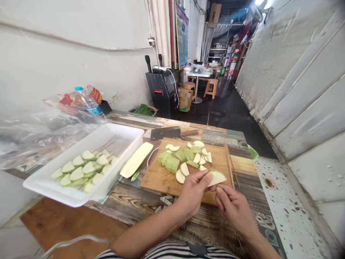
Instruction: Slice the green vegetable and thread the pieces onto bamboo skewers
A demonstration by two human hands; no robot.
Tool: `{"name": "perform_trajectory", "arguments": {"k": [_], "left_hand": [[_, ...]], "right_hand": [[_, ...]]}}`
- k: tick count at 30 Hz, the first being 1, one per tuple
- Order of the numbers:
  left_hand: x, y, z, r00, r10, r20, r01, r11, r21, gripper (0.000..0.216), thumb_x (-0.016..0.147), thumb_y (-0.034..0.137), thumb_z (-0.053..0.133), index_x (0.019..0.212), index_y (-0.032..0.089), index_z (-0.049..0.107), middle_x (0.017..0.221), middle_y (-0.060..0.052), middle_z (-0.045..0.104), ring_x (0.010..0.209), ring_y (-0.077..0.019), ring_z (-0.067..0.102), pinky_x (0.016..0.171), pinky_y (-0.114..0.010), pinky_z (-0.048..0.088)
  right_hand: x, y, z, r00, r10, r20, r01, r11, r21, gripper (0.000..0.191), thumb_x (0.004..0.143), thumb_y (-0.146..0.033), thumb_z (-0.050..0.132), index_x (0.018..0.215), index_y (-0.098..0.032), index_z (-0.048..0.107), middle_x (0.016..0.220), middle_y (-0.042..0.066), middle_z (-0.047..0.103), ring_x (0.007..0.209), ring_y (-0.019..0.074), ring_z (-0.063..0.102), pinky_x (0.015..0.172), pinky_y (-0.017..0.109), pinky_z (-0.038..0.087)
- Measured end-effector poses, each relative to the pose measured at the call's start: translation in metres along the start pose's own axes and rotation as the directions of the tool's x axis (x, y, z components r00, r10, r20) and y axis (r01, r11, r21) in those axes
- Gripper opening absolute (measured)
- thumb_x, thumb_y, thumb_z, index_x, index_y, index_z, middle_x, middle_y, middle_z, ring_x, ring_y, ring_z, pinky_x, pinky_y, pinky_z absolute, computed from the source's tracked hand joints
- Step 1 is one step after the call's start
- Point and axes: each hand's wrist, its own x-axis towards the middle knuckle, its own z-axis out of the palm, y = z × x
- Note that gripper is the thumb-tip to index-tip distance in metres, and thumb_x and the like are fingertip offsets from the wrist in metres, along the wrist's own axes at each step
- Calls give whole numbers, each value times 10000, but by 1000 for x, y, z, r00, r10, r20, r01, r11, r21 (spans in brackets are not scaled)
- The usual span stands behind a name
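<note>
My left hand (194, 189) pinches a half-round zucchini slice (217, 177), pale inside with a green skin edge, between thumb and fingers. Close beside it, my right hand (234, 205) is closed in a pinch at the slice's lower edge; what lies between its fingertips is too small to make out. Both hands are over the near right part of a wooden cutting board (152, 178). Overlapping cut slices (169, 162) and scattered loose ones (198, 149) lie on the board. Several thin wooden skewers (231, 163) rest along its right side.
Left of the board stand a white tray (36, 182) of skewered slices and a halved zucchini (137, 160). A cleaver (165, 133) lies behind the board. Plastic bags (51, 129) and a water bottle (90, 103) are at the far left. Beyond the table stands a black speaker (163, 91).
</note>
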Motion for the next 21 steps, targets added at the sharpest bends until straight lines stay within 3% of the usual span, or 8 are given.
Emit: {"name": "perform_trajectory", "arguments": {"k": [3, 6, 11, 14, 16, 18, 19, 21], "left_hand": [[3, 3, -2, 999, -14, -34, 13, 999, -44, 236, 731, 296, 654, 891, 125, 690, 838, -80, 671, 749, -147, 604, 697, -259, 480], [7, 1, -7, 999, -24, -49, 22, 998, -54, 235, 729, 293, 656, 872, 108, 683, 866, -101, 669, 774, -177, 617, 700, -285, 484], [5, -14, -1, 998, -43, -43, 43, 999, -9, 274, 731, 315, 652, 913, 113, 681, 903, -103, 670, 830, -187, 610, 746, -303, 481], [5, -7, 6, 999, -39, -27, 41, 995, 92, 328, 735, 361, 636, 961, 126, 674, 914, -101, 673, 867, -201, 606, 793, -340, 476], [9, 10, 1, 998, 59, -9, -54, 959, 277, 350, 764, 377, 596, 1031, 156, 650, 961, -93, 669, 934, -208, 591, 846, -364, 457], [19, 29, -13, 968, 249, 34, -223, 785, 579, 338, 797, 343, 555, 1099, 202, 613, 1049, -74, 647, 1026, -209, 550, 912, -384, 416], [25, 37, -23, 942, 321, 95, -286, 623, 728, 327, 806, 314, 543, 1110, 213, 605, 1093, -71, 630, 1058, -211, 527, 942, -396, 389], [40, 45, -43, 894, 300, 333, -399, 196, 896, 287, 804, 255, 538, 1079, 224, 618, 1127, -67, 609, 1081, -226, 496, 982, -425, 336]], "right_hand": [[1, -1, -3, 996, 69, 59, -71, 997, 33, 302, 859, -432, 451, 943, -169, 572, 478, -82, 382, 286, 50, 297, 282, 179, 252], [1, -2, -4, 997, 2, 77, 3, 998, -67, 259, 865, -396, 453, 886, -167, 573, 480, -72, 384, 341, 64, 339, 337, 186, 284], [1, -1, -4, 992, -124, -20, 118, 974, -193, 252, 873, -355, 448, 735, -173, 555, 484, -62, 356, 432, 81, 335, 426, 204, 288], [3, 4, -13, 991, -120, -53, 105, 970, -218, 265, 866, -356, 467, 689, -177, 549, 487, -56, 382, 438, 83, 350, 438, 204, 306], [6, 5, -23, 987, -92, -129, 66, 979, -191, 235, 848, -374, 495, 765, -173, 585, 497, -52, 415, 423, 84, 371, 415, 202, 317], [8, 2, -31, 968, -41, -249, 16, 995, -102, 265, 833, -407, 508, 899, -168, 602, 504, -58, 417, 373, 77, 355, 351, 198, 293], [9, 0, -34, 952, -13, -305, 1, 999, -40, 299, 828, -423, 510, 947, -164, 599, 500, -65, 404, 345, 70, 333, 319, 194, 268], [11, -5, -37, 923, 24, -385, 5, 997, 73, 336, 817, -443, 520, 975, -157, 598, 483, -80, 373, 306, 55, 293, 285, 188, 235]]}}
